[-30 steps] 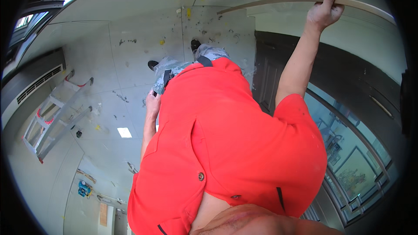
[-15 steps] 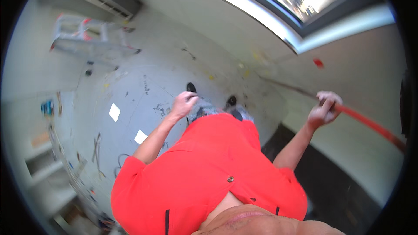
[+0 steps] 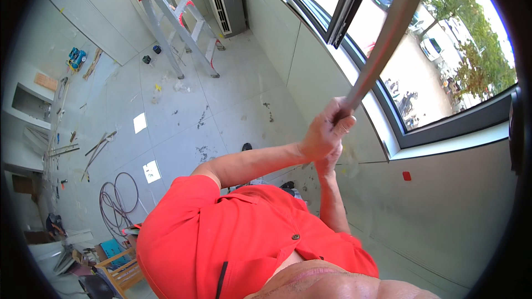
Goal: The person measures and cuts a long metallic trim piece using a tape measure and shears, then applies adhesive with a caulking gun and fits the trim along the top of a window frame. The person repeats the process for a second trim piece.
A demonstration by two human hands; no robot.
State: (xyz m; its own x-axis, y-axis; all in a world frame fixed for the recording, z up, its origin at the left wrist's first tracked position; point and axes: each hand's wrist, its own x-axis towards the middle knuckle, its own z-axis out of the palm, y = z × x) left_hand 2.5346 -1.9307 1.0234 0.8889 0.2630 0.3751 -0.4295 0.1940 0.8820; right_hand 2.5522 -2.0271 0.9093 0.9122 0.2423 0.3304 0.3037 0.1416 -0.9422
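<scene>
Where the dark-framed window (image 3: 460, 117) opens the wall, a long strip (image 3: 382, 50) rises aslant before it, as seen by anyone standing in this room. The strip's lower part lies just left of the window's pale sill (image 3: 451, 145); its upper end runs out of view. Left hand (image 3: 318, 138): grip clamped on the strip, its fingers wrapped about it. Right hand (image 3: 331, 161): directly below the left and largely covered by it, so whether its grip is together or apart cannot be told. Edges: the strip overlaps the window's frame, contact uncertain, with a dark sash (image 3: 352, 5) close on its left. Open room for moving: tiled floor (image 3: 238, 94), extending left from the wall (image 3: 310, 66) beneath the window. Well left of the window stands a silver stepladder (image 3: 162, 32); nearer to it, a grey air-conditioning unit (image 3: 220, 3). Just below the window: a small red patch (image 3: 407, 175).
</scene>
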